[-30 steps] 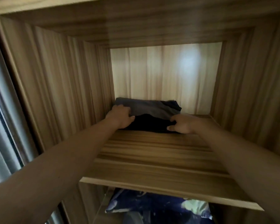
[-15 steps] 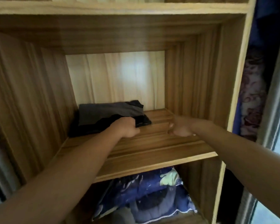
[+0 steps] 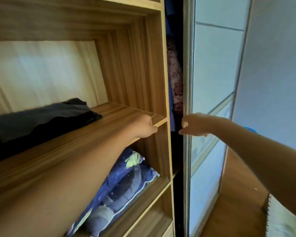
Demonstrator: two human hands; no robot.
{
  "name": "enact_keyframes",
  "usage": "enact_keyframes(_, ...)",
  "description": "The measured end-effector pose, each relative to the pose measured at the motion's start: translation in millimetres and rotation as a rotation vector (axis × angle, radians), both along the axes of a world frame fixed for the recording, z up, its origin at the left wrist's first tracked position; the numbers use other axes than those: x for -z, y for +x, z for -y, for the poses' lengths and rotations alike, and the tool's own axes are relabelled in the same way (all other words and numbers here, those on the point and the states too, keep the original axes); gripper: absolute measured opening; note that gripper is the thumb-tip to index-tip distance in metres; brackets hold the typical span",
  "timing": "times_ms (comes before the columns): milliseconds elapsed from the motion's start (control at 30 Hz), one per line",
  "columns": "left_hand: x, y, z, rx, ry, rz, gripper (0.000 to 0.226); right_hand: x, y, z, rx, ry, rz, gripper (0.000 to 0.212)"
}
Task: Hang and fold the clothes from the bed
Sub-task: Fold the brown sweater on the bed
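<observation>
At the wardrobe, the view has swung right since 1 s ago. Back then both hands were pressed on the folded clothes at the far end of the shelf. 0.5 s ago they'd pulled back w/ the pile left behind. Now neither hand touches it.

The sliding door, frosted panels in a pale frame, fills the right side and wasn't in view 1 s ago. The shelf runs left to right w/ bare wood along its near edge. The folded clothes, 1 dark pile w/ a grey layer on top, lie far left on that shelf, well apart from both hands. Blue printed bedding sits in the compartment below. Some purple floral fabric shows in the dark gap btwn the wardrobe side and the door.

Meaning for the task, prob: this folded item is stowed and the fold step for it is done. Next is likely the door, either to shut it or slide it for the hanging side. Can't tell which.

The left hand is at the shelf's near right corner, arm stretched out, back of hand toward the camera. Its fingers are hidden, so can't tell if it grips the edge or just rests there. The right hand is at the door's left edge, its fingers curled round the frame w/ the thumb below, arm reaching in from the near right.
</observation>
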State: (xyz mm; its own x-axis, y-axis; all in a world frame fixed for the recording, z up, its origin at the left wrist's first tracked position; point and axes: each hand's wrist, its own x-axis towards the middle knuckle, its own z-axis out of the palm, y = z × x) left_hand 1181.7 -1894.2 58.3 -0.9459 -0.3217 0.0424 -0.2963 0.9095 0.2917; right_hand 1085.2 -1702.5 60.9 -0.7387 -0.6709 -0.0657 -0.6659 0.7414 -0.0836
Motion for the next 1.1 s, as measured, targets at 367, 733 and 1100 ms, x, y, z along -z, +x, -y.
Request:
enact_keyframes(367, 71, -97, -144, 0.406, -0.097, 0.195, 0.038, 62, -7, -193, 0.423, 0.114, 0.128, 0.034)
enact_keyframes(733, 153, -236, -282, 0.647, -0.136, 0.256, 0.027, 142, -73, -346, 0.773, 0.026, 0.277, 0.044)
enact_keyframes(1100, 216, -362, -413, 0.831, -0.206, 0.318, 0.024, 192, -155, -462, 0.964, 0.061, 0.334, 0.048)
